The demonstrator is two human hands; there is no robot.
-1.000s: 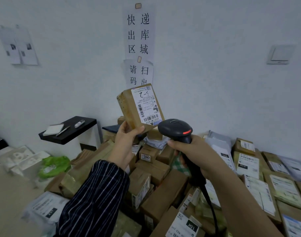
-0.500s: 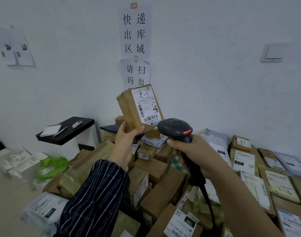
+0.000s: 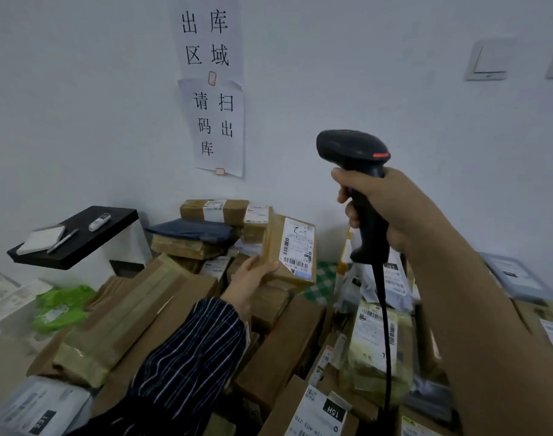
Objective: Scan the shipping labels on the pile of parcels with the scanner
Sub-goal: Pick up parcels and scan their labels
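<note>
The left hand [image 3: 247,278] grips a small taped parcel [image 3: 273,243] by its lower edge, just above the pile [image 3: 162,309]. It looks light and stiff, best held clear of its label [image 3: 297,247]. The right hand [image 3: 382,206] clenches the scanner [image 3: 352,149] by its handle, higher and to the right. A white wall [image 3: 80,121] stands beyond both hands, with a black shelf [image 3: 77,237] to the left.

Pretty dim and flat in here, with a cool bluish cast over the white wall [image 3: 394,73] and soft, even light that leaves no hard shadows, just murk under the black shelf [image 3: 80,243]. The wide-angle lens bends things hard at the edges: the light switch [image 3: 489,59] leans, the right forearm [image 3: 489,325] balloons, and the parcels [image 3: 39,410] at bottom left go smeary.
</note>
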